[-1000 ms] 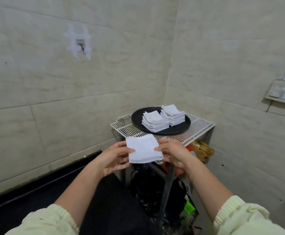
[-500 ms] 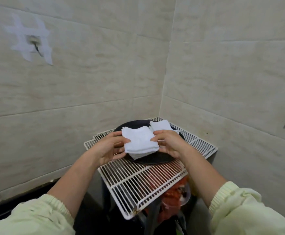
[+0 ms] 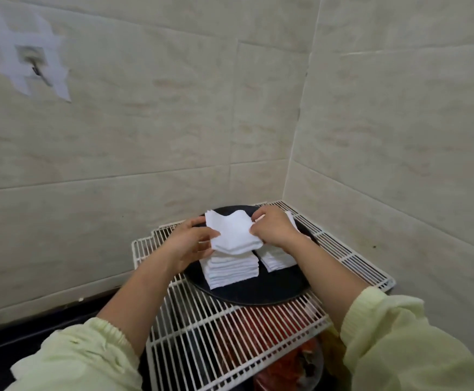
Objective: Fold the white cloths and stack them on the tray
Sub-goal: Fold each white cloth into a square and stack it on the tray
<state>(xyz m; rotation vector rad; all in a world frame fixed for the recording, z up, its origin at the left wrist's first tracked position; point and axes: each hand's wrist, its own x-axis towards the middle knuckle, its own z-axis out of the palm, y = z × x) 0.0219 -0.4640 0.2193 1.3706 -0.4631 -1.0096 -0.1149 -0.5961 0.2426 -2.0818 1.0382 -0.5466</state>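
A folded white cloth (image 3: 231, 232) hangs just above the left stack of folded white cloths (image 3: 230, 270) on the round black tray (image 3: 258, 292). My left hand (image 3: 192, 241) grips its left edge and my right hand (image 3: 272, 228) pinches its right edge. A second stack of folded cloths (image 3: 276, 259) stands to the right, partly hidden behind my right wrist.
The tray sits on a white wire rack (image 3: 230, 334) set in the corner of two tiled walls. Red and orange items (image 3: 286, 371) lie beneath the rack. A taped patch with a wire (image 3: 32, 63) is on the left wall.
Both hands have carried the folded cloth forward from in front of the rack to over the left stack on the tray. The view has moved closer to the rack.
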